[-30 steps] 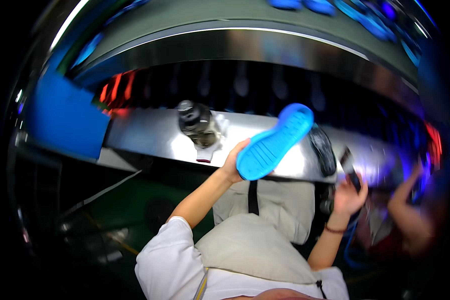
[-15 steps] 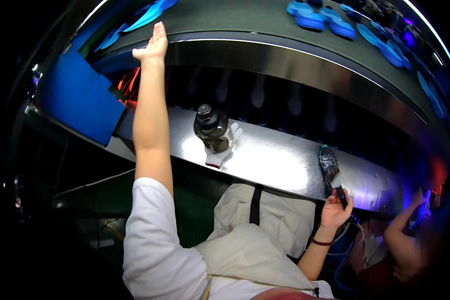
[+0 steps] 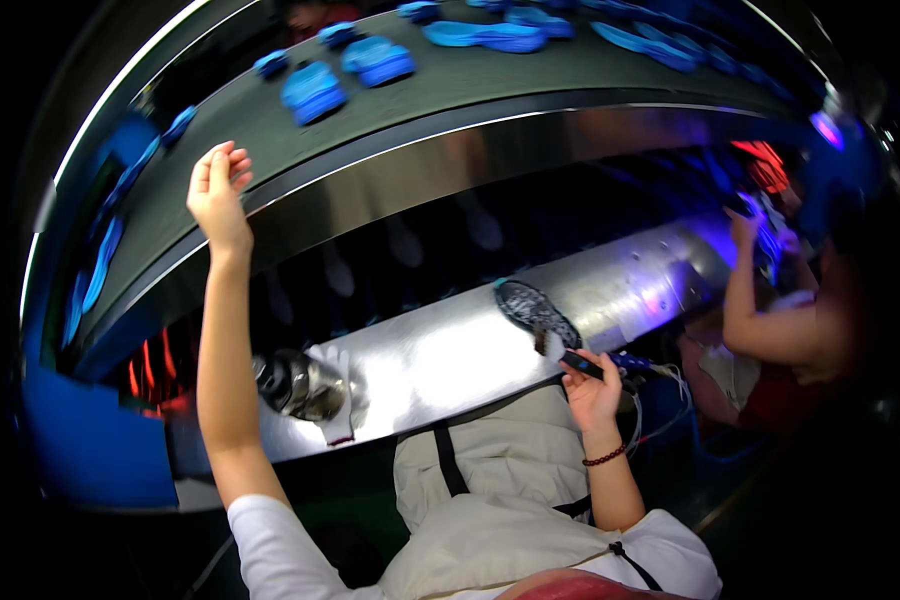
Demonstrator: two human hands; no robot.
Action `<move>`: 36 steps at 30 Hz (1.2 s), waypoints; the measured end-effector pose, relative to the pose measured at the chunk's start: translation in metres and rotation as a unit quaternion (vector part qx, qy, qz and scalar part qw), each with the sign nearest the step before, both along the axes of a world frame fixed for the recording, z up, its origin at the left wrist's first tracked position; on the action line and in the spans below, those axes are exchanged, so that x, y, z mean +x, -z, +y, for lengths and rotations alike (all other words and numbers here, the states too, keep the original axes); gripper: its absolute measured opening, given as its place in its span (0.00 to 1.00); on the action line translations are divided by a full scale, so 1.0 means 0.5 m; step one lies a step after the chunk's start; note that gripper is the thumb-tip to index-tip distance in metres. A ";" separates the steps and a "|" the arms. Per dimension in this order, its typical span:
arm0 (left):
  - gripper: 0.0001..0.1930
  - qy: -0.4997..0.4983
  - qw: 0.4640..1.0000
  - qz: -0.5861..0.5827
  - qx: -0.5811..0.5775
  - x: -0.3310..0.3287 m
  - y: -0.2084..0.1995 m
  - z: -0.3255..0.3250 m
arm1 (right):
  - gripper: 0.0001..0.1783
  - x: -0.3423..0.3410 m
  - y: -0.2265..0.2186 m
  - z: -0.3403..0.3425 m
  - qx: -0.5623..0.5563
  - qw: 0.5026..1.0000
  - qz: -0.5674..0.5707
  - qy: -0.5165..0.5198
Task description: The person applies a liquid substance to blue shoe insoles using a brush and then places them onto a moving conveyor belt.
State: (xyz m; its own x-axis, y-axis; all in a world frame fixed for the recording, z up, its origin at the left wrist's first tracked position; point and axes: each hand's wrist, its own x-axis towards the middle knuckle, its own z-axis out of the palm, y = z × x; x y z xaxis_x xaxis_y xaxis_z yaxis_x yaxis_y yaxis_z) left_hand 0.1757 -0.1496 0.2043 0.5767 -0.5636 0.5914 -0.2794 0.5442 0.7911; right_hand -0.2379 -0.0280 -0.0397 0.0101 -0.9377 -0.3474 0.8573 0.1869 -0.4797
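My left hand (image 3: 220, 195) is raised over the near edge of the green conveyor belt (image 3: 270, 130). Its fingers are loosely bent, and nothing shows in them. Held in my right hand (image 3: 594, 392) is a brush with a black handle (image 3: 581, 364). The pale bristles (image 3: 550, 346) are at the near end of a dark, speckled shoe piece (image 3: 532, 308) shaped like a sole, which lies on the metal ledge (image 3: 430, 350). Whether they touch it I cannot tell.
Several blue shoe soles (image 3: 377, 62) ride on the belt. A dark transparent bottle (image 3: 305, 385) lies at the ledge's left, beside a pale glove (image 3: 340, 425). A co-worker's arm (image 3: 755, 310) is at the right under purple light. Red glowing strips (image 3: 150, 370) show beneath the belt.
The view has swung to the right, and more blue soles show on the belt. My left hand's fingers have gone from straight to bent. My right hand still holds the brush by the shoe piece.
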 end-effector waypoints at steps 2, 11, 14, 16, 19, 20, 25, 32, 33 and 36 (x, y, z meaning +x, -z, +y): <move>0.11 0.000 0.993 -0.111 0.035 -0.004 -0.006 -0.044 | 0.21 -0.002 -0.003 0.003 0.020 1.000 0.009 -0.001; 0.28 -0.184 0.771 -0.608 0.044 0.007 0.028 -0.190 | 0.26 -0.016 -0.244 -0.160 -0.266 0.910 0.285 -0.140; 0.30 -0.204 0.763 -0.598 0.134 0.059 0.030 -0.213 | 0.35 -0.018 -0.369 -0.200 -0.420 0.814 0.395 -0.067; 0.30 -0.193 0.762 -0.595 0.168 0.049 0.022 -0.225 | 0.35 -0.002 -0.384 -0.205 -0.466 0.803 0.367 -0.061; 0.33 -0.190 0.742 -0.623 0.157 0.030 0.019 -0.232 | 0.32 0.022 -0.322 -0.180 -0.456 0.801 0.377 -0.090; 0.33 -0.162 0.774 -0.588 0.169 0.032 0.024 -0.237 | 0.27 0.029 -0.275 -0.177 -0.433 0.807 0.386 -0.109; 0.31 -0.200 0.769 -0.567 0.219 0.045 0.024 -0.231 | 0.22 0.020 -0.138 -0.117 -0.249 0.830 0.450 -0.218; 0.19 -0.132 0.878 -0.453 0.084 0.010 -0.012 -0.095 | 0.22 0.005 -0.058 -0.050 -0.148 0.876 0.407 -0.211; 0.17 -0.096 0.937 -0.337 0.006 -0.002 -0.002 -0.050 | 0.22 0.004 -0.044 -0.043 -0.146 0.882 0.396 -0.207; 0.15 -0.326 0.898 -0.285 -0.079 -0.038 0.042 0.090 | 0.19 -0.005 -0.024 -0.027 -0.123 0.918 0.308 -0.216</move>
